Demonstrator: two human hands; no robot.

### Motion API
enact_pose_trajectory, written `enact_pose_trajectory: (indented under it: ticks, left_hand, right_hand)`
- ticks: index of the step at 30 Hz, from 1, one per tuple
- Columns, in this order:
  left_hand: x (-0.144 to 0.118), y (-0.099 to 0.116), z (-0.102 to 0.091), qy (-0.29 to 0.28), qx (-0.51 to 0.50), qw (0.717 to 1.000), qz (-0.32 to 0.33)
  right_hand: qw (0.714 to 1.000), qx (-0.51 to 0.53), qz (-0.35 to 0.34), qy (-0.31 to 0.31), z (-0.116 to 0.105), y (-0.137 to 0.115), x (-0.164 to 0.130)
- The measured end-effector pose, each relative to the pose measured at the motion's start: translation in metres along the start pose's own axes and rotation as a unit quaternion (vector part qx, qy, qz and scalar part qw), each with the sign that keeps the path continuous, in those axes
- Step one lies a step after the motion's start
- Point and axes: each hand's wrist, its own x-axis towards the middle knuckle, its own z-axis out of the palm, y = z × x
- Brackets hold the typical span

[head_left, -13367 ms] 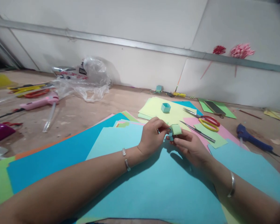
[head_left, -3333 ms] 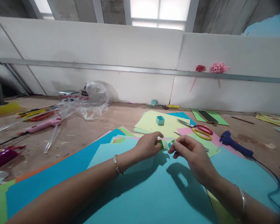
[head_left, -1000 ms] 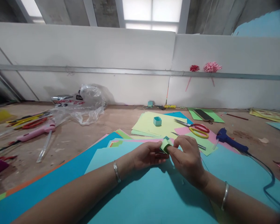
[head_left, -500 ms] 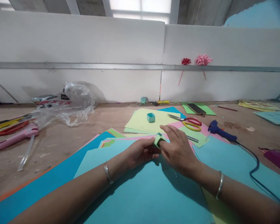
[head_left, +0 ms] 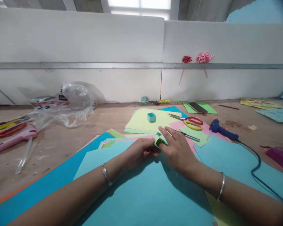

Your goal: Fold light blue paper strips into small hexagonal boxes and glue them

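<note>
Between my hands is a small folded piece of green paper [head_left: 158, 140], bent into a box-like ring with a darker teal bit at its top. My left hand [head_left: 141, 148] pinches it from the left, thumb on top and fingers curled below. From the right, my right hand [head_left: 176, 150] has its index finger and thumb at the paper's open side, with the other fingers raised. Under both hands lies a light blue paper sheet [head_left: 146, 194]. Just beyond them, a small teal paper box [head_left: 151, 117] stands on pale yellow sheets [head_left: 136, 122].
Right of my hands lie scissors [head_left: 191, 121], a metal-tipped tool [head_left: 190, 136], a blue glue gun [head_left: 223, 131] with its cord, and a magenta tool [head_left: 279, 157]. A phone [head_left: 197, 107] rests farther back. On the left are a plastic bag [head_left: 73, 103] and a pink glue gun [head_left: 16, 138].
My right fingers have shifted slightly at the green paper, and its open side now faces me a little more. The whole view has moved slightly.
</note>
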Motion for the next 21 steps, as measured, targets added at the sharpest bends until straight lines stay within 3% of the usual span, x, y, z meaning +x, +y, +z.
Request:
enact_pose_trajectory:
  ticks: [16, 21]
  left_hand:
    - [-0.0006, -0.002, -0.002, -0.028, 0.023, 0.999, 0.009]
    - [0.0015, -0.0019, -0.0041, -0.009, -0.024, 1.0, -0.015]
  right_hand:
    - [1.0, 0.021, -0.009, 0.003, -0.0031, 0.0006, 0.0026]
    - [0.998, 0.051, 0.001, 0.026, -0.0061, -0.0004, 0.0035]
